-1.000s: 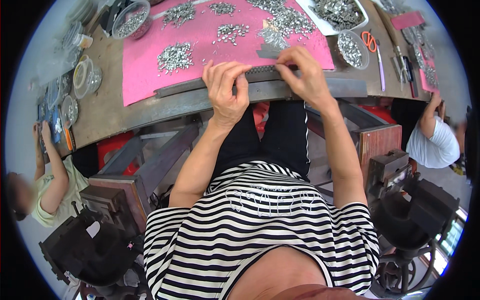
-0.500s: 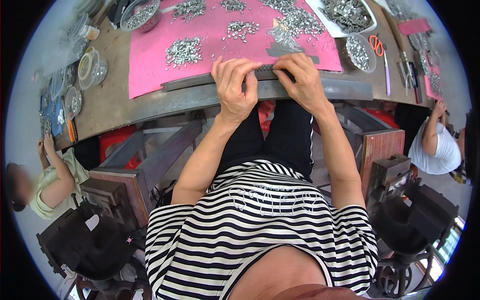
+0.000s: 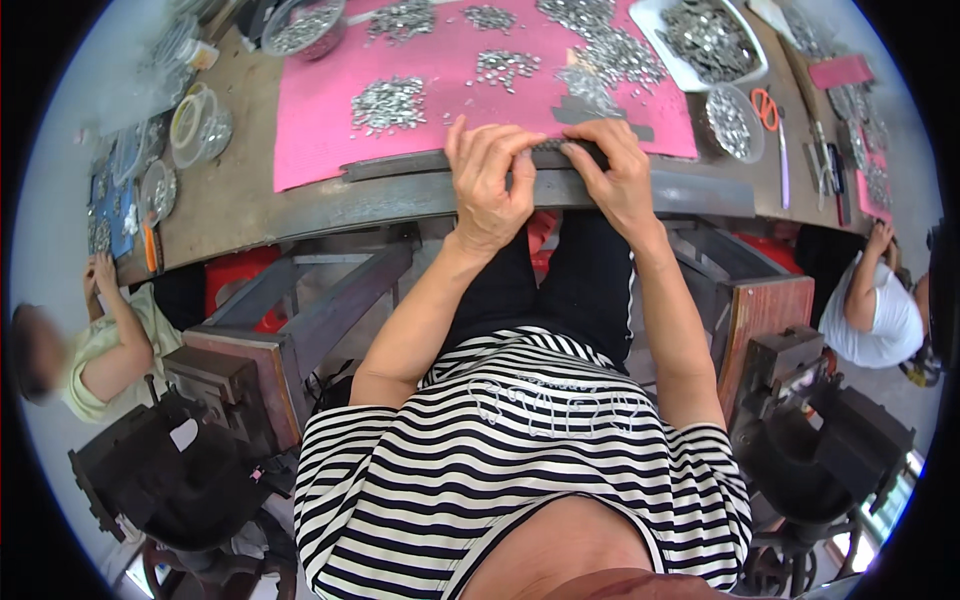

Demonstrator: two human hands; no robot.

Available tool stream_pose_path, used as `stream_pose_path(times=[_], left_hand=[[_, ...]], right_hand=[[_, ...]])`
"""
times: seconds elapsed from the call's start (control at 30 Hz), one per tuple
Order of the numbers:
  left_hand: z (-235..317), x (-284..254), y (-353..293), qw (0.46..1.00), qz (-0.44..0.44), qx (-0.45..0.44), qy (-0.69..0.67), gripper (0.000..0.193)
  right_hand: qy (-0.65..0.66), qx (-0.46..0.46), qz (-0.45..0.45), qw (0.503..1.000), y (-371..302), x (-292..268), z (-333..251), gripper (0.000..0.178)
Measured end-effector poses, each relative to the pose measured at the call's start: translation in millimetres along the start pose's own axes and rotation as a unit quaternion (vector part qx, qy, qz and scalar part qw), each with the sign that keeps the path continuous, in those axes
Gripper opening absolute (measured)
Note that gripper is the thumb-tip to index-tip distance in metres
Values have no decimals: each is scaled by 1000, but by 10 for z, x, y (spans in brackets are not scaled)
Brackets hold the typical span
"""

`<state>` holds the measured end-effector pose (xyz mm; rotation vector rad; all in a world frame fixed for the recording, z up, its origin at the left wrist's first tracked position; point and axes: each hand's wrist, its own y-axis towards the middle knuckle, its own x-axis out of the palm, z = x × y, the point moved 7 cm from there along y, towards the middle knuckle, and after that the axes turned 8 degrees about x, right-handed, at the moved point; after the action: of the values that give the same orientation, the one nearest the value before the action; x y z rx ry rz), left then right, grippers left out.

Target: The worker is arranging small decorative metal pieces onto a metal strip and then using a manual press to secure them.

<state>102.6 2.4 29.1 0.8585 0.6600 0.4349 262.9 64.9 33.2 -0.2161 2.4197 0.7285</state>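
A long dark metal bar (image 3: 400,164) lies along the front edge of the pink mat (image 3: 312,130). Its middle stretch, between my hands, has a row of small notches or pieces too fine to make out. My left hand (image 3: 492,190) is closed on this bar, thumb on the near side and fingers bent over the far side. A short gap to the right, my right hand (image 3: 618,170) pinches the same bar between thumb and fingers. Whether a small part is also under the fingertips is hidden. Beyond my right fingers lie flat grey strips (image 3: 590,112).
Piles of small silvery metal pieces (image 3: 388,104) cover parts of the mat. A white tray (image 3: 668,62) and clear tubs (image 3: 305,40) hold more. Orange-handled scissors (image 3: 766,108) lie right. A metal rail (image 3: 690,195) edges the table. Co-workers sit left (image 3: 110,345) and right (image 3: 872,310).
The whole scene has shifted slightly right and down in the picture. Both hands stay at the bar, with the right fingers a little more drawn together.
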Motion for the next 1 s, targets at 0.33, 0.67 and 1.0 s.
stream_pose_path(times=[0.33, 0.67, 1.0], left_hand=[[-506, -375, 35, 936, -252, -116, 216, 76], [-648, -577, -24, 914, -300, -154, 225, 78], [-747, -1041, 196, 983, -59, -121, 126, 19]], right_hand=[[14, 23, 16, 1000, -35, -27, 11, 11], [6, -26, -19, 999, 286, 190, -249, 6], [-46, -135, -135, 981, 685, 1081, -500, 9]])
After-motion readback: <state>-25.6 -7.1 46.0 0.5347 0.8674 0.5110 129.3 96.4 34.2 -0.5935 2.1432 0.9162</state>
